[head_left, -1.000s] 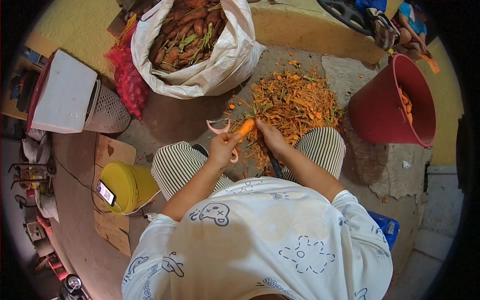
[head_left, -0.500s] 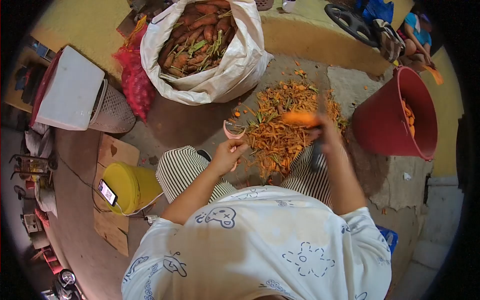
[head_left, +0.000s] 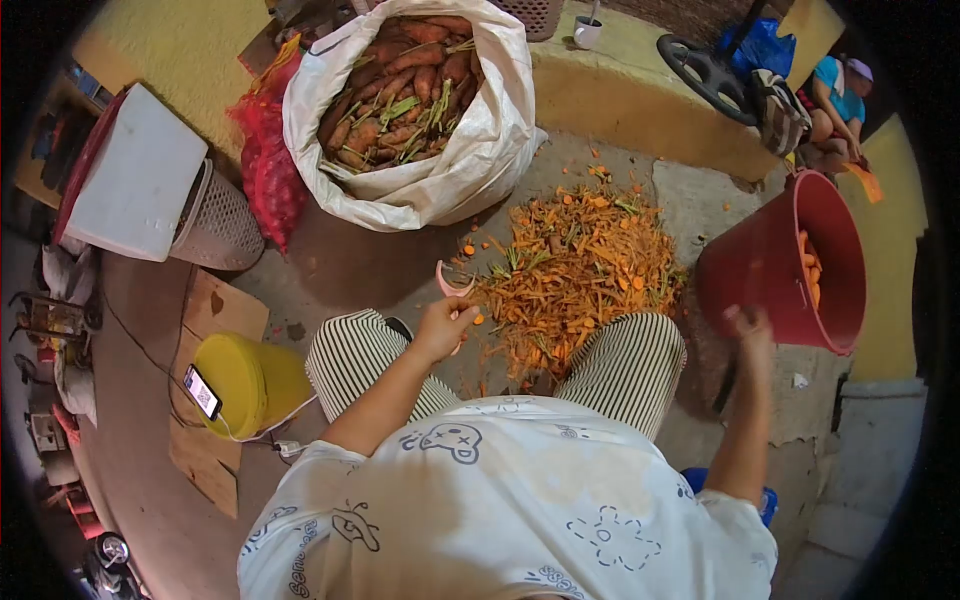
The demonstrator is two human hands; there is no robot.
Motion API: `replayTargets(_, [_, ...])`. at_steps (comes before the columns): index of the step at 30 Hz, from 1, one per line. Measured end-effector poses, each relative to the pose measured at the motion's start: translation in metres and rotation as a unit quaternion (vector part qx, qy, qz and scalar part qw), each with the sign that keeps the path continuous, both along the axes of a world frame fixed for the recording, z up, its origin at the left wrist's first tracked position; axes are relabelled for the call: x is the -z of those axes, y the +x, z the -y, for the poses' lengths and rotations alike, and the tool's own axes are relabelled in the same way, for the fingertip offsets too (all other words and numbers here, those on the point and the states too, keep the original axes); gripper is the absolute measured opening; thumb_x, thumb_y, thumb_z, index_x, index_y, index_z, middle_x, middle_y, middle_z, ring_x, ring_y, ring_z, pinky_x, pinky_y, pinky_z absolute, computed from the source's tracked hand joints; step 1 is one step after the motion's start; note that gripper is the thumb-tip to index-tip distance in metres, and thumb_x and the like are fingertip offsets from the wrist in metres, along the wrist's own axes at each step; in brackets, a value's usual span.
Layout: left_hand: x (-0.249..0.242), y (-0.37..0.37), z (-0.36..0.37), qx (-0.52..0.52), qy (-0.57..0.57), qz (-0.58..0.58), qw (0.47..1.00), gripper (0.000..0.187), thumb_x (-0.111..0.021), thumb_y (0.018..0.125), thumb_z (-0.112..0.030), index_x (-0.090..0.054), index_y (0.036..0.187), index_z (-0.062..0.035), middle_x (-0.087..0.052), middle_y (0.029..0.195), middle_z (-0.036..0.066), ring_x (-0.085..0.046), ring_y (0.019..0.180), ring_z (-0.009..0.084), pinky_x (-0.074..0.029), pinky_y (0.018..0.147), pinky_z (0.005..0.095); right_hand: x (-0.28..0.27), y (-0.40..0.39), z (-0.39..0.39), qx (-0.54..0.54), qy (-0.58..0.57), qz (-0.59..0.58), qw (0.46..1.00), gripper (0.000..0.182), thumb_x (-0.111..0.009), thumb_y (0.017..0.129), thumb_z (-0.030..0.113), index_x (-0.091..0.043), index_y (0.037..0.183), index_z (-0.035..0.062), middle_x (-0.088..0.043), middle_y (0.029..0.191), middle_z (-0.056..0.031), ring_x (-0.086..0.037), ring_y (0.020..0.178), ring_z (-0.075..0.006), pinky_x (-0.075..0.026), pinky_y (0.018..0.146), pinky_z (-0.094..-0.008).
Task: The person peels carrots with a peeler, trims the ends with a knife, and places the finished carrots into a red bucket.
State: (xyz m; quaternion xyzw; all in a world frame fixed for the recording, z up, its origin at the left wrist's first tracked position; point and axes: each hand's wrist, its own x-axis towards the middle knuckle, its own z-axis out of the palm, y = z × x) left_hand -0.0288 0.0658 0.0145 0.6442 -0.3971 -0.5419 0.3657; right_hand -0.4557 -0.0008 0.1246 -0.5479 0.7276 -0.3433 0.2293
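My left hand [head_left: 446,326] is closed round the handle of a pink peeler [head_left: 452,284], whose curved head points up at the left edge of a heap of carrot peelings [head_left: 575,265]. Over on the right, my right hand [head_left: 750,328] is at the near side of a red bucket [head_left: 735,258] and overlaps it in this view. Motion smears its fingers, so I cannot tell what they hold. Peeled carrots [head_left: 811,268] lie inside the bucket, which leans toward the right. Unpeeled carrots [head_left: 410,85] with bits of green stalk fill a white sack [head_left: 430,205] beyond the peelings.
On the left are a yellow bucket [head_left: 265,378] with a phone [head_left: 202,391] on top, a lidded basket [head_left: 225,215] and a red net bag [head_left: 268,160]. A person [head_left: 840,95] sits at the far right near a black wheel-like ring [head_left: 705,80]. A cup [head_left: 587,33] stands on the ledge.
My right hand has swung right from above the peelings to the red bucket; the carrot it held no longer shows in it. My left hand stays near the peelings with the peeler.
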Motion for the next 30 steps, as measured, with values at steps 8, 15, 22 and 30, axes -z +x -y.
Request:
replayTargets(8, [-0.011,-0.002,0.010,0.009,0.014,0.020,1.000,0.027,-0.056,0.077,-0.022,-0.056,0.091,0.0011,-0.051,0.063,0.003,-0.048,0.049,0.0081,-0.038,0.043,0.0218,0.032,0.083,-0.090,-0.114,0.229,-0.282,0.925,0.058,-0.073,0.054,0.033,-0.041,0.088,-0.0022,-0.055,0.073,-0.0231,-0.055,0.071,-0.0383,-0.044,0.062,-0.0409])
replayTargets(15, [0.001,0.031,0.041,-0.042,-0.178,0.173,0.968,0.024,-0.057,0.076,-0.019,-0.056,0.091,0.0003,-0.051,0.073,0.005,-0.050,0.054,0.0087,-0.040,0.046,0.0220,-0.018,0.132,-0.018,-0.279,0.027,-0.371,0.885,0.064,-0.074,0.050,0.032,-0.046,0.097,-0.0009,-0.049,0.094,-0.0174,-0.048,0.088,-0.0317,-0.041,0.074,-0.0376])
replayTargets(22, [-0.002,0.044,0.058,-0.190,-0.246,0.261,0.914,0.020,-0.059,0.070,-0.011,-0.058,0.086,-0.0014,-0.051,0.079,0.011,-0.053,0.071,0.0205,-0.042,0.063,0.0285,0.017,0.332,0.143,-0.463,-0.260,-0.295,0.795,0.028,-0.054,0.066,0.009,-0.047,0.093,0.0013,-0.046,0.098,-0.0160,-0.043,0.097,-0.0287,-0.036,0.081,-0.0378])
replayTargets(30, [-0.001,0.057,0.066,-0.174,-0.267,0.250,0.914,0.020,-0.057,0.069,-0.010,-0.051,0.085,0.0009,-0.050,0.079,0.013,-0.051,0.070,0.0231,-0.041,0.063,0.0322,0.102,0.344,0.198,-0.437,-0.226,-0.461,0.739,0.029,-0.040,0.075,0.016,-0.051,0.101,0.0068,-0.050,0.107,-0.0093,-0.046,0.100,-0.0231,-0.030,0.088,-0.0435])
